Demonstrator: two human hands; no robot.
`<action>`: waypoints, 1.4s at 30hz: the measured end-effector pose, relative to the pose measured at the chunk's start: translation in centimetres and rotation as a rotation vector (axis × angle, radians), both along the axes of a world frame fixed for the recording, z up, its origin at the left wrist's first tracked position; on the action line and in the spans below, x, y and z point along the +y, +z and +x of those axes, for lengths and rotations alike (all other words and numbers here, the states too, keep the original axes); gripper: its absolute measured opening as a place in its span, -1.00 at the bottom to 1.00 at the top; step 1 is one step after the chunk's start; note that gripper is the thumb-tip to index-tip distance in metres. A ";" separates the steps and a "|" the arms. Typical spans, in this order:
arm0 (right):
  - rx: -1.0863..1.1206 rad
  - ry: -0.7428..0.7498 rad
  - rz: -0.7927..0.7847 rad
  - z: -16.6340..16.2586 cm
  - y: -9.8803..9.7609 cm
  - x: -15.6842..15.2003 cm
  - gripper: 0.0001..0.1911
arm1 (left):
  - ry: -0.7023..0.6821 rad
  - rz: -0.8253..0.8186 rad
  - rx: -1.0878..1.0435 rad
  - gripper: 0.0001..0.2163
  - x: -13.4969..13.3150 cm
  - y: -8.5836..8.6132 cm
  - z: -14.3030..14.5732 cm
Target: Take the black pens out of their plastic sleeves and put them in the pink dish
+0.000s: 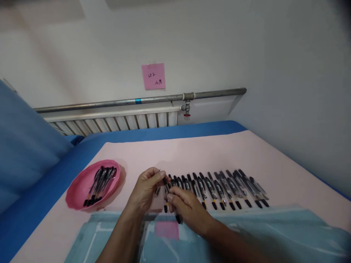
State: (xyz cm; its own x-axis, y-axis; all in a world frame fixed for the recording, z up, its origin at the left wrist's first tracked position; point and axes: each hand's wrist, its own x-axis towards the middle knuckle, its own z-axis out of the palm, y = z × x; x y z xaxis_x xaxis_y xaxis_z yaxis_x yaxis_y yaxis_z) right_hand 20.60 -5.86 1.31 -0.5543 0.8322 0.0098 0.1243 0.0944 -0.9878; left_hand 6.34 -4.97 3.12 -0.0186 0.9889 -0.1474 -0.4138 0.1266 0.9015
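Note:
In front of me, both hands hold a black-and-clear pen [178, 218] between them. My left hand [146, 186] is closed, its thumb and fingers pinched around the pen's upper end. My right hand [188, 208] is wrapped about the lower barrel, with the black end poking out below. Fingers hide much of the pen's middle. Just right of my hands lies a row of similar pens [210, 188], their caps and parts beside them, slanting across the pink tabletop [181, 153]. Under my hands, another pen and a few small pieces are partly covered.
A pink oval bowl [75, 186] with several pens in it stands at the left. Blue-green clear sheeting [260, 230] covers the near edge, with a pink note [167, 230] there. Behind the table are a radiator [115, 122] and a metal pipe [109, 104]; blue cloth [24, 142] hangs left.

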 end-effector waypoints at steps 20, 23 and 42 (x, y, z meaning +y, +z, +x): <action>0.138 -0.145 -0.336 0.8 1.0 1.4 -0.79 | 0.153 -0.085 0.785 -0.79 1.3 -3.9 -2.1; 0.082 -0.112 -0.240 0.6 0.5 1.3 -0.79 | 0.137 -0.117 0.682 -0.80 1.3 -3.2 -2.4; -0.131 0.031 0.057 -0.2 -0.3 -0.1 -0.81 | 0.171 -0.220 -0.305 -0.96 1.1 -0.3 -1.8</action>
State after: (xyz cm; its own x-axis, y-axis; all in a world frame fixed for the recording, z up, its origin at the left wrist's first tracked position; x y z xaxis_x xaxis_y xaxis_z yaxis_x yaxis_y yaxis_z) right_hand 20.43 -5.95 1.01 -0.5790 0.8151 -0.0175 0.2477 0.1554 -0.9563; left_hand 4.54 -3.85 2.86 -0.1027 0.9198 -0.3788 -0.6896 0.2086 0.6935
